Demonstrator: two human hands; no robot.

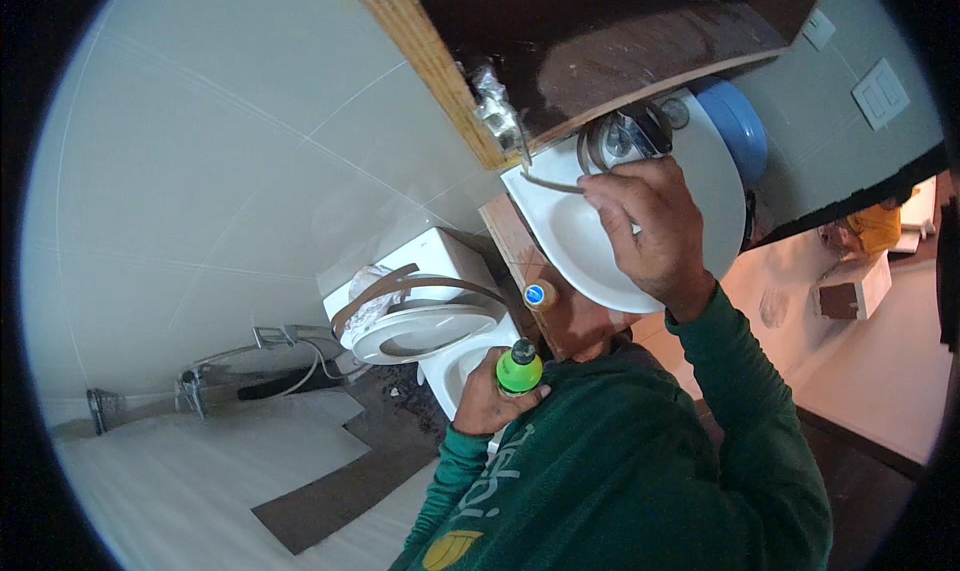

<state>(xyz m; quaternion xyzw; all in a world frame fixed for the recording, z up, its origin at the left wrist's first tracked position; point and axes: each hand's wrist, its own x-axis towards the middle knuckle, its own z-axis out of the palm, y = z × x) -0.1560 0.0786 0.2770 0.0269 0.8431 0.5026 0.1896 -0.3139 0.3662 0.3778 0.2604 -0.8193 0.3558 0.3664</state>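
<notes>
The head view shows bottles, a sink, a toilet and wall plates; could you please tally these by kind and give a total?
Bottles: 2, one in the left hand
Sink: 1
Toilet: 1
Wall plates: 2
Total: 6

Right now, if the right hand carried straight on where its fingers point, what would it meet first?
Beyond the thin brown strip the right hand holds, probably the pale wooden edge of the dark brown cabinet; depth is unclear.
</notes>
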